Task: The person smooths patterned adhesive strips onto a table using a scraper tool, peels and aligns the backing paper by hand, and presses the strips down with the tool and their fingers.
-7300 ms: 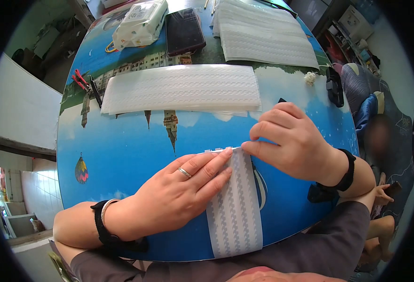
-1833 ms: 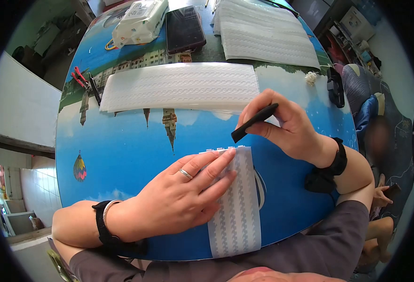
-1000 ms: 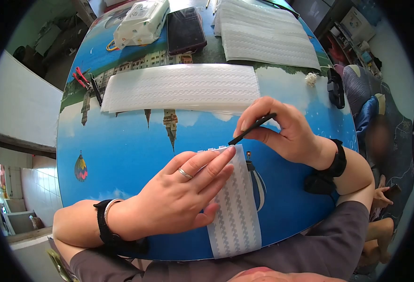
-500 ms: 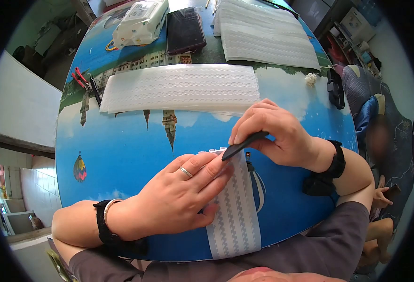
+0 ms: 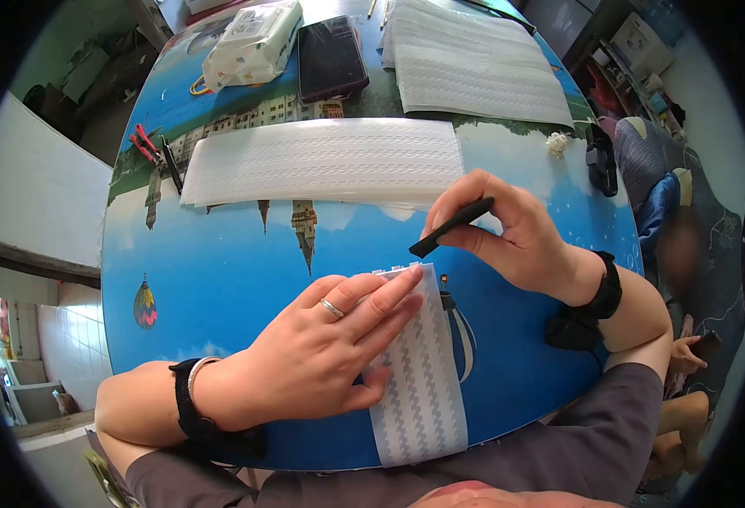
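Observation:
My left hand point(image 5: 326, 343) lies flat, fingers stretched out, across the top part of a white patterned strip point(image 5: 423, 398) on the blue table. Small tabs show along the strip's far edge beside the fingertips. Between the thumb and fingers of my right hand point(image 5: 508, 233) is a slim black tool with a slanted tip point(image 5: 453, 227); its exact kind I cannot make out. The tip hangs just beyond the strip's far right corner, apart from the left fingertips.
Ahead lies a stack of similar white strips point(image 5: 321, 161), with a larger pile point(image 5: 482, 72) behind it. Wet wipes point(image 5: 252, 42), a phone point(image 5: 332, 57), red-handled pliers point(image 5: 145, 142) and a black buckle point(image 5: 601, 161) lie around the table. Another person's hand point(image 5: 685, 354) shows at right.
My right hand has lifted the black tool slightly up and to the right, away from the left fingertips. The left hand and the strip stay almost where they were.

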Demonstrator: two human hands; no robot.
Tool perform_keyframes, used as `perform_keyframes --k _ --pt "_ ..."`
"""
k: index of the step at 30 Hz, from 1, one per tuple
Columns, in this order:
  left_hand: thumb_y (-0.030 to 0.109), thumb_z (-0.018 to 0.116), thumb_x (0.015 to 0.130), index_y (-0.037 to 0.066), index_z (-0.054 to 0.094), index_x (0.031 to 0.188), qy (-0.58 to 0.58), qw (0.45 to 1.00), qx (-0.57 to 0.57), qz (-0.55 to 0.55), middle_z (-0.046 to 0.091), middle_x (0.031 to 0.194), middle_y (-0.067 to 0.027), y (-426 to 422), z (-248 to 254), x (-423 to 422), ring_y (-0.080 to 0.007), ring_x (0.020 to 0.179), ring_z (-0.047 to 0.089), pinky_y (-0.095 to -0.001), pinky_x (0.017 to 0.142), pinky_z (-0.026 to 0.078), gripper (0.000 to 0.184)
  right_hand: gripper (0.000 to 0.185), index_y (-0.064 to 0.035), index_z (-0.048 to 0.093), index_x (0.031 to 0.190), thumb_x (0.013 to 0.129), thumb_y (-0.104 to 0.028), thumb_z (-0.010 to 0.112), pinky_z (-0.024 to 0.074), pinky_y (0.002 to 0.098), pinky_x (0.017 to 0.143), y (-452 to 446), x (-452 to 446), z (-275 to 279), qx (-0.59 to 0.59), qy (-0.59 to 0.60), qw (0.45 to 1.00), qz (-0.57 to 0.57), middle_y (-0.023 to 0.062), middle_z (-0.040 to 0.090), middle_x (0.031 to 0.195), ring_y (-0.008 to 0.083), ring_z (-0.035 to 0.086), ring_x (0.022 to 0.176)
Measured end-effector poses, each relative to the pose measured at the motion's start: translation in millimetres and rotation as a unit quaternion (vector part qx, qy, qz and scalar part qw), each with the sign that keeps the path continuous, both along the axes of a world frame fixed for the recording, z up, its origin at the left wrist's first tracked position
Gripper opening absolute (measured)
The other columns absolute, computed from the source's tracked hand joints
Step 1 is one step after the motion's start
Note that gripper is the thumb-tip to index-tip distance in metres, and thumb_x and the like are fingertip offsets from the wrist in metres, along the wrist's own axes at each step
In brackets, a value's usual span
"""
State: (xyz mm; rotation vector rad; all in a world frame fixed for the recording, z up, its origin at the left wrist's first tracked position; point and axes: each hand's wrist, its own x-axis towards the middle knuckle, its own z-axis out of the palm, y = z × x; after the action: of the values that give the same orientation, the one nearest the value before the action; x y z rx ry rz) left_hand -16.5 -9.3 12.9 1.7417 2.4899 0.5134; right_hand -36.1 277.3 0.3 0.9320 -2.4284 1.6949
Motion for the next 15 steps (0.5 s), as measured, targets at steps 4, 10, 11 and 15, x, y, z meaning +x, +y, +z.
perform_keyframes --k 4,10,11,15 --pt "0.027 0.067 0.08 0.001 0.06 0.144 0.005 1.0 -0.003 -0.002 0.043 0.165 -0.0138 0.2 -0.4 -0.8 -0.026 0.14 0.049 -0.0429 0.112 0.041 0.07 0.025 -0.005 0.065 0.112 0.091 0.005 0.075 0.0555 0.0348 0.088 -0.5 1.2 -1.1 0.019 0.014 1.0 -0.003 0.009 0.072 0.102 0.0242 0.071 0.098" --pt "0.029 0.066 0.08 0.001 0.061 0.143 0.011 1.0 -0.007 -0.004 0.044 0.165 -0.0129 0.4 -0.2 -1.5 -0.0257 0.139 0.049 -0.0428 0.112 0.041 0.069 0.024 -0.0089 0.068 0.108 0.088 0.002 0.077 0.0509 0.037 0.091 -0.1 2.4 1.9 0.07 0.062 0.996 0.002 0.0064 0.072 0.101 0.0269 0.069 0.097" --pt "0.029 0.066 0.08 0.001 0.061 0.144 0.012 1.0 -0.007 -0.004 0.044 0.165 -0.0127 0.5 -0.6 -1.5 -0.0257 0.139 0.049 -0.0427 0.112 0.041 0.069 0.024 -0.0095 0.068 0.107 0.088 0.002 0.077 0.0502 0.0373 0.091 0.0 1.9 2.5 0.08 0.075 0.994 0.008 0.0059 0.072 0.101 0.0271 0.069 0.097" --pt "0.03 0.066 0.081 0.002 0.06 0.144 0.015 1.0 -0.016 -0.001 0.044 0.165 -0.0124 -0.8 -2.3 0.2 -0.0256 0.139 0.049 -0.0425 0.112 0.041 0.069 0.025 -0.0094 0.068 0.108 0.088 0.002 0.077 0.0504 0.0376 0.092 -1.0 0.8 4.0 0.103 0.117 0.987 0.027 0.0054 0.073 0.101 0.0267 0.07 0.096"
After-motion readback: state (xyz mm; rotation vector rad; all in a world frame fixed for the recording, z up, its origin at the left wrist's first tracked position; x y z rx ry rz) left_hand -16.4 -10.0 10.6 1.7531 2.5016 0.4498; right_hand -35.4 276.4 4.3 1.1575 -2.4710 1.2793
